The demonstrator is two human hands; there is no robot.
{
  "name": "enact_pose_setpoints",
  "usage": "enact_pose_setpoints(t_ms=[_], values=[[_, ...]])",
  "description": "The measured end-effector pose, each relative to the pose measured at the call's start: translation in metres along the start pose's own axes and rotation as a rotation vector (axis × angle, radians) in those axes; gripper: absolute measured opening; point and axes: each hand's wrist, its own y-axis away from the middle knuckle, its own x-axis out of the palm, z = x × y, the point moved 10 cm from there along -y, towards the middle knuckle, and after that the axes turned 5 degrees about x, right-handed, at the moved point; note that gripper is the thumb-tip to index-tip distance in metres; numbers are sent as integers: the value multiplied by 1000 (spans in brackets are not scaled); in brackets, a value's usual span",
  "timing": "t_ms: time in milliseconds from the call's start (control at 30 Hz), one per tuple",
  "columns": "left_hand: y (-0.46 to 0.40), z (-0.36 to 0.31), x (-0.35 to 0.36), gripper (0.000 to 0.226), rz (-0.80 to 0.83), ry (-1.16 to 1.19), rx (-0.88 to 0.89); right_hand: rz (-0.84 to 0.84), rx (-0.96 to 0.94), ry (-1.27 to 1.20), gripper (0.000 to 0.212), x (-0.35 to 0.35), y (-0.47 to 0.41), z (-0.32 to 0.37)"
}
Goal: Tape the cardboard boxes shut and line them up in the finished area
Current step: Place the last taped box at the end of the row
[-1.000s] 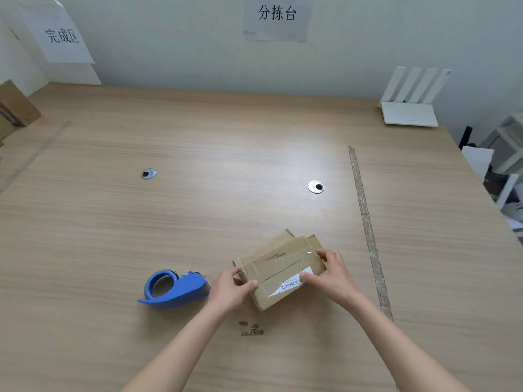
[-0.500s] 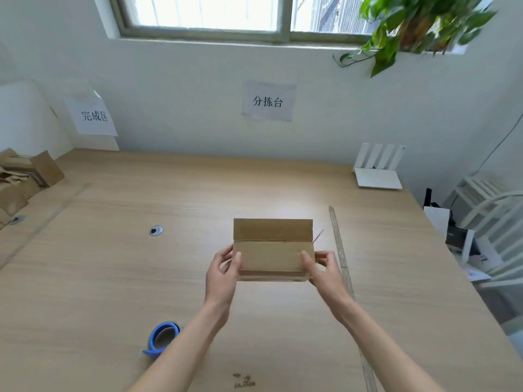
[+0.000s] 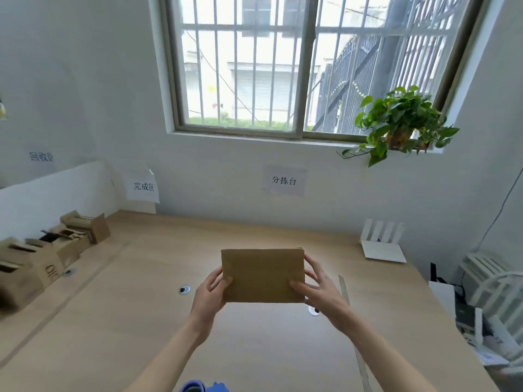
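1. A flat brown cardboard box [image 3: 262, 275] is held up in the air above the wooden table [image 3: 254, 349] — one hand on each side.
2. Its left edge is pinched by the left hand [image 3: 210, 292], thumb in front.
3. Its right edge is gripped by the right hand [image 3: 318, 290], fingers curled behind.
4. More boxes [image 3: 42, 258] are lined up at the far left, near the sign [image 3: 143, 186].
5. A blue tape dispenser [image 3: 203, 387] is seen at the bottom edge.

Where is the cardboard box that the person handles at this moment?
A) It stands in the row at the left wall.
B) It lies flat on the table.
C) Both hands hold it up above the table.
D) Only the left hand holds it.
C: the left hand and right hand grip the box at its ends, clear of the table.
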Motion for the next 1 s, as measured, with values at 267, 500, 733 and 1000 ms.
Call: enact_pose_setpoints(t_ms=[267, 500, 733, 1000], values=[[21, -85, -112, 21, -30, 14, 91, 167, -88, 20, 72, 114, 3, 89], [32, -143, -244, 21, -154, -21, 165, 191, -241, 92, 87, 242, -6, 159], [55, -162, -385, 73, -305, -328, 144, 107, -430, 195, 86, 367, -29, 197], [82, -170, -548, 75, -477, -612, 83, 193, -473, 272, 86, 530, -68, 194]])
